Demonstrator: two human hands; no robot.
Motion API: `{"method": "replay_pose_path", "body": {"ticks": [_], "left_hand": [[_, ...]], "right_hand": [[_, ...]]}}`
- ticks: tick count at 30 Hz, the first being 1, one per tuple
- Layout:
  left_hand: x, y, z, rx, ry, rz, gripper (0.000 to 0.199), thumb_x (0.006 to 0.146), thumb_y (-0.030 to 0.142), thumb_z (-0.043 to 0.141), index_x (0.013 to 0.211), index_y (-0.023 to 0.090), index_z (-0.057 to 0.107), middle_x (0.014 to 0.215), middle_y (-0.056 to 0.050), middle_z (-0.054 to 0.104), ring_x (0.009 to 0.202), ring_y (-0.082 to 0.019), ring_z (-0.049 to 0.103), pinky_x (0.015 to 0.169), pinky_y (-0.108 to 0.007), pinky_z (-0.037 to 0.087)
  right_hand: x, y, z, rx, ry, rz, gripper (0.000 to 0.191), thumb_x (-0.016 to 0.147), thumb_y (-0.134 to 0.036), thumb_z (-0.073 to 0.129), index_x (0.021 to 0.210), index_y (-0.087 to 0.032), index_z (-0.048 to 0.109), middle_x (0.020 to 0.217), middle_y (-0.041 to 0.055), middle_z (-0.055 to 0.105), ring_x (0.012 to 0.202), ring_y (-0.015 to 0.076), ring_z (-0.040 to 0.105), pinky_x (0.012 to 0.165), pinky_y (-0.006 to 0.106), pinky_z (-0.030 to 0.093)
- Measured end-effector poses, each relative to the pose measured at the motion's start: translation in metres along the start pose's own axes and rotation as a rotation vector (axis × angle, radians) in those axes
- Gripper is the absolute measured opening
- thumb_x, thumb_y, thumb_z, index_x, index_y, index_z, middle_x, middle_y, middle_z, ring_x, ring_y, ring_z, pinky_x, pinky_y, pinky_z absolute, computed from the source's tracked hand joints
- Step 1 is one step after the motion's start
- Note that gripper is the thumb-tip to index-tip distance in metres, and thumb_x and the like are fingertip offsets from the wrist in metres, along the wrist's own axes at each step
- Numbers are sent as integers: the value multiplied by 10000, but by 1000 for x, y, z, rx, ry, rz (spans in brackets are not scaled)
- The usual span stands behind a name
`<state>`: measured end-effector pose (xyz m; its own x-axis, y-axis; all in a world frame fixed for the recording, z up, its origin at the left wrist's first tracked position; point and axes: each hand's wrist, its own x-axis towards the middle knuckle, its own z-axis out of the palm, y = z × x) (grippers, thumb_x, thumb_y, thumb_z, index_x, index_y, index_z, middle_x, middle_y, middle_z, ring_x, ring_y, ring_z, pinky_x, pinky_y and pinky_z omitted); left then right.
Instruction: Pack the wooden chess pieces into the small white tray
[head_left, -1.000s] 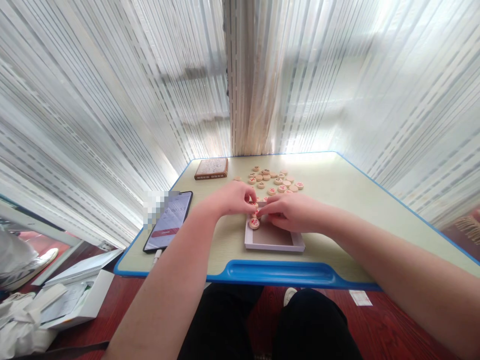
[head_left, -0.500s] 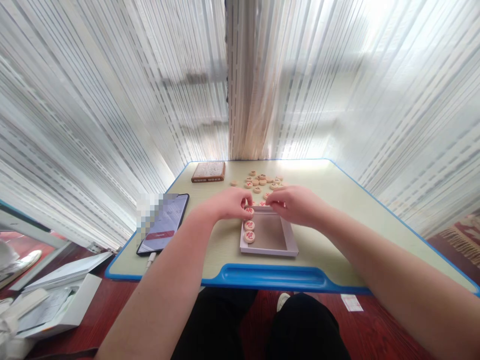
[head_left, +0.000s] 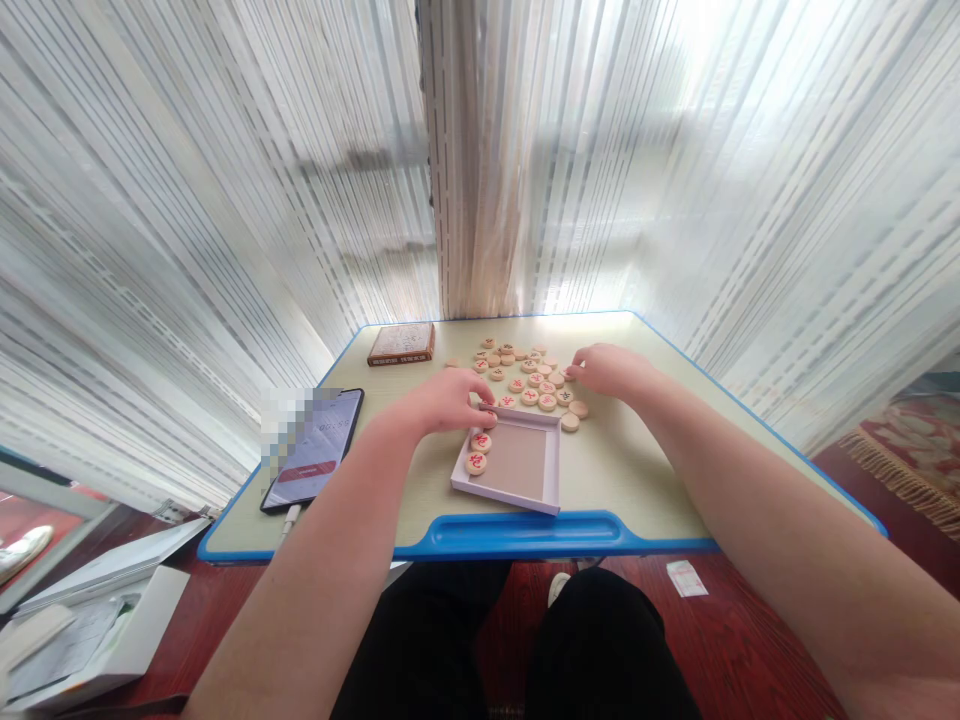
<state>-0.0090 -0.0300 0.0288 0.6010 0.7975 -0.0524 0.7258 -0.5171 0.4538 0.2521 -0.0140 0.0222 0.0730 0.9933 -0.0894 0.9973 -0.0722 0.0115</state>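
A shallow white box tray lies turned a little on the table. Two Chinese chess pieces with red characters sit in a column along its left side. At the far left corner my left hand is closed, thumb and fingers around another chess piece partly hidden by them. My right hand reaches to the right edge of a loose group of wooden chess pieces, red- and black-marked, some blank side up. Its fingertips pinch a small chess piece, mostly covered.
A brown patterned box lies at the back left. A phone with a white cable rests on the left side. The blue-edged table has a blue trough in front. Curtains hang behind; an open white box is at lower left.
My right hand has moved from the tray's far edge rightward and away, to the right side of the loose pieces. The tray has turned slightly; my left hand stays at its far left corner.
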Motion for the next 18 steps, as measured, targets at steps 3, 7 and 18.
{"method": "replay_pose_path", "body": {"ticks": [3,7,18], "left_hand": [[1,0,1,16,14,8,319,651,430,665,882,224,739,956,-38,675,850,-197,599,680,-265,430],[2,0,2,32,42,-13,233,678,377,634,806,216,745,873,-29,673,780,-174,580,639,-261,408],[6,-3,8,27,86,-7,186,662,335,599,677,174,689,713,-15,641,672,-144,539,578,-252,379]], "right_hand": [[1,-1,0,21,-15,-75,338,882,-308,436,1083,-189,680,1135,105,671,991,247,614,754,315,461],[-3,-5,-3,37,-1,-139,341,865,-224,449,1122,-195,671,1120,95,678,976,236,616,769,300,455],[-22,-24,-8,80,-5,-241,335,839,-190,475,1100,-189,686,1111,84,681,900,217,635,714,282,461]]}}
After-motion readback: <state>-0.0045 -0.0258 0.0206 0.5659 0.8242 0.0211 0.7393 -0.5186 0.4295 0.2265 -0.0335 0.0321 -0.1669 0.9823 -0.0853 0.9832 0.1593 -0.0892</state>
